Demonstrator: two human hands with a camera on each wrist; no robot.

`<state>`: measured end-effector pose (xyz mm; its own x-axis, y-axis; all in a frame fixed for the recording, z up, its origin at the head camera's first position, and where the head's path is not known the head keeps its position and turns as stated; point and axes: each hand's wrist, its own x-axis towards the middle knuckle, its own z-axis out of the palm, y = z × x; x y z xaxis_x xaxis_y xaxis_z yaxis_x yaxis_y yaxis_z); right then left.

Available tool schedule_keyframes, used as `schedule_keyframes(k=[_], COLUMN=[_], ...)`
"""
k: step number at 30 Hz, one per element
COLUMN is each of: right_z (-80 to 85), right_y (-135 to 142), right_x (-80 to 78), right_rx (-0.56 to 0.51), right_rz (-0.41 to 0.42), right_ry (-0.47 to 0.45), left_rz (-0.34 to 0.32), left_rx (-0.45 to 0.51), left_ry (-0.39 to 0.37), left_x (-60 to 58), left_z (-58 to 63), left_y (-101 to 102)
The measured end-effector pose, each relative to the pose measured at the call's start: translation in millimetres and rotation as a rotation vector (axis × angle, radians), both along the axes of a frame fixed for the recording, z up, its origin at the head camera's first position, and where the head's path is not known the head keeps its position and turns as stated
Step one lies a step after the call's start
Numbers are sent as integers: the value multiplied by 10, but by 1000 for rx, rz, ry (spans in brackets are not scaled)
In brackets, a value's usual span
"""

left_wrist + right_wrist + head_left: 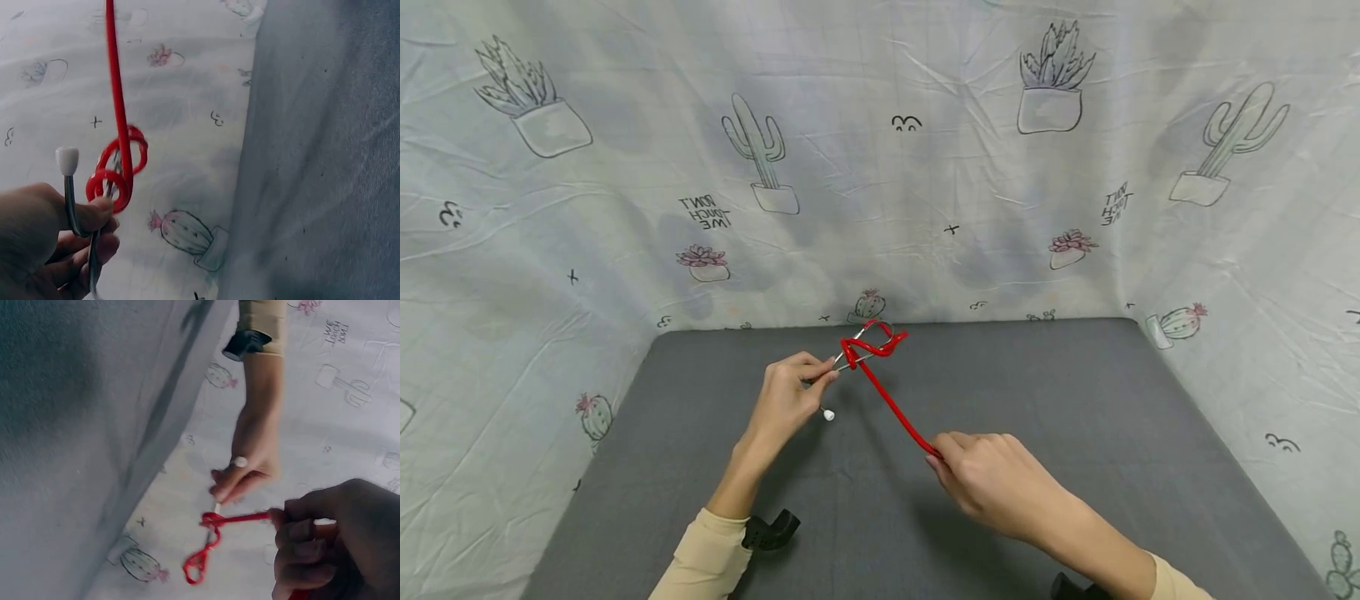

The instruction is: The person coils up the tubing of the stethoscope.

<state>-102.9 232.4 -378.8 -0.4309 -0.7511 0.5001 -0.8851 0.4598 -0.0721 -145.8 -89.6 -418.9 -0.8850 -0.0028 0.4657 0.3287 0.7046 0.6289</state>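
Observation:
My left hand (786, 396) pinches a bent metal wire piece (841, 364) between thumb and fingers, above the grey table. One end of the wire carries a white tip (67, 161), which sticks out beside the hand. A glossy red cord (895, 408) winds in loops around the wire's far, rounded end. From those loops the cord runs fairly straight to my right hand (992, 479). There the thumb and curled fingers grip it, and the cord's further length is mostly hidden in the palm. In the right wrist view, red loops (195, 565) hang below the left fingertips.
Beneath both hands lies a grey cloth-covered table (1037, 392). Pale fabric walls (850, 167) printed with cacti and potted plants enclose its back and sides. Black straps (771, 531) sit at the wrists over light yellow sleeves (707, 550).

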Motion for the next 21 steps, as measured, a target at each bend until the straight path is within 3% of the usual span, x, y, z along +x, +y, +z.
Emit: schedule_keyframes(k=[4, 7, 11, 15, 21], right_z=[96, 172, 271, 382, 580], right_y=[44, 69, 92, 87, 68], right_x=[42, 68, 50, -21, -256], right_rx=[-21, -26, -26, -28, -101], right_rz=[38, 62, 91, 117, 123], right_ry=[7, 42, 114, 243, 429], left_rz=[56, 56, -4, -61, -193], left_rx=[-10, -11, -44, -65, -115], left_ry=[-5, -32, -66, -92, -104], left_x=[-34, -35, -20, -1, 74], left_z=[-14, -28, -51, -96, -107], left_y=[-67, -101, -87, -37, 65])
